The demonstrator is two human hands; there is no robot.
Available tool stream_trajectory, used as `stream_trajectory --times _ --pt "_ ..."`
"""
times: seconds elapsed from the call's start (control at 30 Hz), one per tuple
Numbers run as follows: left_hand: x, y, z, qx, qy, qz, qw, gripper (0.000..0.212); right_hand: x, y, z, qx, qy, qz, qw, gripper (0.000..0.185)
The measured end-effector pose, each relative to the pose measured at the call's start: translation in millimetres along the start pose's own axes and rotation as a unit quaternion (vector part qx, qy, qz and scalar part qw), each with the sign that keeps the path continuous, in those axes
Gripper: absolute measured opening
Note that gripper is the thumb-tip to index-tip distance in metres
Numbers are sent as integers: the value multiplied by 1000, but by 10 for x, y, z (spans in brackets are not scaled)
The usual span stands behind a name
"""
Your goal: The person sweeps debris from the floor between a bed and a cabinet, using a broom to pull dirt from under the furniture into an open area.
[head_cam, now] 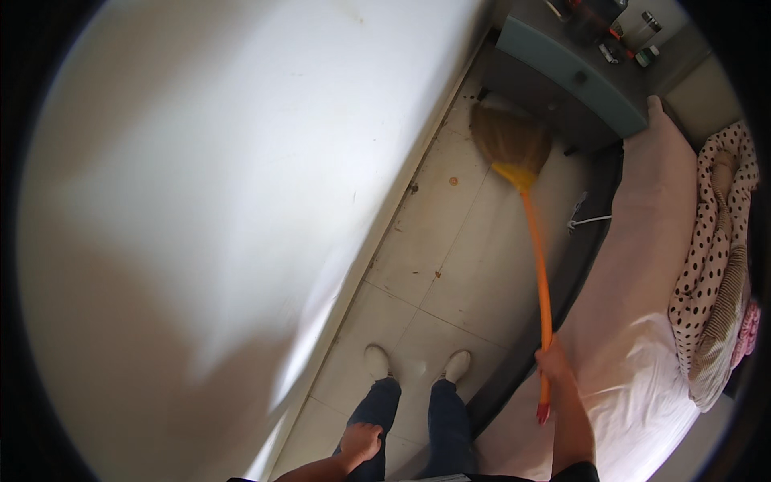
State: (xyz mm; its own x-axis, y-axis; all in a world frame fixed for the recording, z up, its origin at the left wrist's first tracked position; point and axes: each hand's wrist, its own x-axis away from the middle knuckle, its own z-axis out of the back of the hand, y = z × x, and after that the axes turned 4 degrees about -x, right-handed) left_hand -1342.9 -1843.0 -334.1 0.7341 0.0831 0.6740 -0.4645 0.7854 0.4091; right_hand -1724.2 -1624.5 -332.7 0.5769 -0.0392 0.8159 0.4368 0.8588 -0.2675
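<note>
A broom point(542, 271) with an orange handle, a yellow collar and brown bristles reaches across the tiled floor point(421, 325). Around the lower part of its handle my right hand point(555, 359) is closed, beside the bed. The bristles, slightly blurred, lie on the floor by the front of a cabinet. My left hand point(361, 441) is closed in a loose fist over my left thigh, and no object shows in it. Bits of debris point(438, 274) lie on the floor between the broom and the wall, with a small round orange-brown piece point(453, 181) nearer the bristles.
A white wall point(211, 181) with a baseboard runs along the left. On the right stands a bed with a pink sheet point(638, 241) and a polka-dot blanket point(705, 253). A white cord point(590, 220) hangs at its dark base. The cabinet point(566, 72) at the far end bears bottles.
</note>
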Motion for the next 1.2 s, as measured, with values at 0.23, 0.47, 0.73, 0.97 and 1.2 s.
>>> stream_trajectory --times 0.23,0.47,0.73,0.97,1.2 --pt "85 25 30 5 40 12 999 13 1542 651 -29 -36 -55 -36 997 41" --pt "294 -34 191 71 77 71 992 25 2312 771 296 -73 -6 54 996 28" --pt "855 -351 418 95 145 131 976 27 747 -411 663 -175 26 111 978 32" --pt "1478 -362 295 155 113 157 969 27 1158 -434 -7 -33 -114 22 993 62" --pt "1370 -211 891 226 138 106 958 29 2563 435 61 -58 -244 47 967 41"
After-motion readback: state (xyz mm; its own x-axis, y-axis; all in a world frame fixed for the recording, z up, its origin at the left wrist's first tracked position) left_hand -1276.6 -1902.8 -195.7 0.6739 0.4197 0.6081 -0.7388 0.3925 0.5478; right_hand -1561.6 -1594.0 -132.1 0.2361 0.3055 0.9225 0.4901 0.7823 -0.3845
